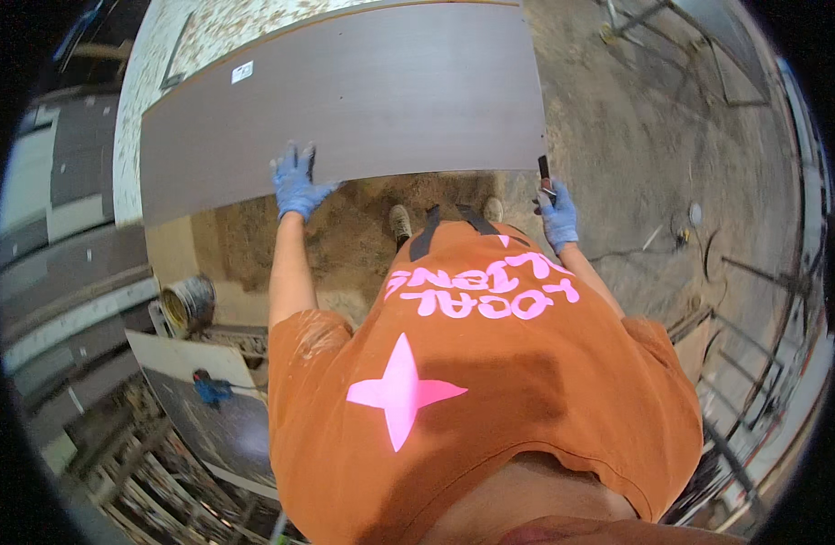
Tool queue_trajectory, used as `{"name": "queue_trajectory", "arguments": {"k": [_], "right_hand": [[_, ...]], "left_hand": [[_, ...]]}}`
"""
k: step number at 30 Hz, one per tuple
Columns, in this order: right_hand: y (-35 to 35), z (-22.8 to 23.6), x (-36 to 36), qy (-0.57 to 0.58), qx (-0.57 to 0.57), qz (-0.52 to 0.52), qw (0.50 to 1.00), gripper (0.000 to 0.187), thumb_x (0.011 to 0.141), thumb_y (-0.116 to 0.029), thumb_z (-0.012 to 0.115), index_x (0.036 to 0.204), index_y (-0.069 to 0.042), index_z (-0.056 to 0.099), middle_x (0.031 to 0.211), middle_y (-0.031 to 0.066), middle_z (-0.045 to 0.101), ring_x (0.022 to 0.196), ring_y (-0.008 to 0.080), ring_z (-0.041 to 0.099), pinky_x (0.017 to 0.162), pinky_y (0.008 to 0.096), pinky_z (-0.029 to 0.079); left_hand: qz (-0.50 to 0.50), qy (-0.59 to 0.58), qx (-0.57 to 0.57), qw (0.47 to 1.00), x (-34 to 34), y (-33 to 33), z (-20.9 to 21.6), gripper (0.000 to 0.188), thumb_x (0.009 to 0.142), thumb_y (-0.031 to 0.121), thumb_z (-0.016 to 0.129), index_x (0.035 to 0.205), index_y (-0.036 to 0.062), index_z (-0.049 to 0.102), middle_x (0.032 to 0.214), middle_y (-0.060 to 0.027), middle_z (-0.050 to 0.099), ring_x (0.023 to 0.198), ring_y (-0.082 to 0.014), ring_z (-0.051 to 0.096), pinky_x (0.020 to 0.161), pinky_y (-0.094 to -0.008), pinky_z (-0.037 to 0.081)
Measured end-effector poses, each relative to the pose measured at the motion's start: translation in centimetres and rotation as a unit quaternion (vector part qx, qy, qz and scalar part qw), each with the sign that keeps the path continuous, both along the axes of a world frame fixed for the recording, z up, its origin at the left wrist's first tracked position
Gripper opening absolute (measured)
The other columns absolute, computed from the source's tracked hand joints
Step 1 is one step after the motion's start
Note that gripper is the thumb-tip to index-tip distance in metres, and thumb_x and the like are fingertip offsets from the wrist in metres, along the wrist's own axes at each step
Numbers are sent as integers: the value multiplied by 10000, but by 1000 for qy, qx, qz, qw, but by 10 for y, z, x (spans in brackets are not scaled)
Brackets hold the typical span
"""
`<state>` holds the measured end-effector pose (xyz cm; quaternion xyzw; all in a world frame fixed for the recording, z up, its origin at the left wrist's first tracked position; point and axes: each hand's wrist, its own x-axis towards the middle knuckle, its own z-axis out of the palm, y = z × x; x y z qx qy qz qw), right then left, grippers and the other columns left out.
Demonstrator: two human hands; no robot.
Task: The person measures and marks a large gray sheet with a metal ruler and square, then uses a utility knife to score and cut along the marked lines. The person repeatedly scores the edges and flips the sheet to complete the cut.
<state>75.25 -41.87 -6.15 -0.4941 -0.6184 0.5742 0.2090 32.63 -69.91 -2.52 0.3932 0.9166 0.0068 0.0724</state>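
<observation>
A long grey-brown panel (408, 100) lies in front of me, with a small white label (242, 72) near its far left part. My left hand (298, 186), in a blue glove, rests with fingers spread on the panel's near edge. By the panel's near right corner, my right hand (559, 218), also gloved in blue, is closed around a slim dark hand tool (544, 171). The tool points away from me, and its exact kind is unclear. Its tip is close to the panel's right end; whether they touch I cannot tell.
A speckled white surface (245, 29) shows beyond the panel. To my left are a metal bucket (188, 303) and a blue tool (212, 389) on a board (231, 427). Stacked panels (77, 209) line the far left. Metal frames (754, 363) and a cable (631, 250) are on the right.
</observation>
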Motion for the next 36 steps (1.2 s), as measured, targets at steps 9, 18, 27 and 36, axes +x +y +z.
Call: {"name": "queue_trajectory", "arguments": {"k": [9, 18, 27, 36], "right_hand": [[-35, -13, -55, -235, 261, -102, 931, 568, 817, -74, 493, 1372, -193, 470, 1176, 156, 623, 1016, 347, 617, 836, 410, 492], [-45, -39, -67, -205, 328, -148, 910, 597, 783, -52, 520, 1366, -178, 488, 1180, 106, 633, 1054, 295, 617, 868, 395, 488], [-56, -21, -100, -227, 283, -231, 903, 532, 799, -30, 510, 1324, -112, 528, 1155, 127, 643, 1050, 280, 620, 889, 360, 482], [-251, -5, -298, -243, 234, -48, 940, 311, 821, -54, 489, 1097, -73, 632, 1008, 186, 629, 947, 360, 607, 840, 437, 492]], "left_hand": [[-89, 12, 29, 996, -74, -59, -3, 993, 591, 639, 748, 1427, 232, 399, 1516, -167, 269, 1397, -346, 247, 1173, -497, 100], [-95, 42, 86, 991, -129, -91, -22, 847, 722, 571, 675, 1431, 199, 400, 1496, -187, 300, 1390, -347, 259, 1168, -498, 95], [-209, 58, 16, 976, -189, -102, -12, 911, 739, 615, 596, 1461, 125, 333, 1516, -235, 242, 1410, -386, 202, 1160, -519, 67], [-340, 21, 6, 940, -208, -90, 17, 915, 736, 597, 582, 1454, 90, 329, 1523, -250, 213, 1413, -413, 174, 1152, -545, 60]]}}
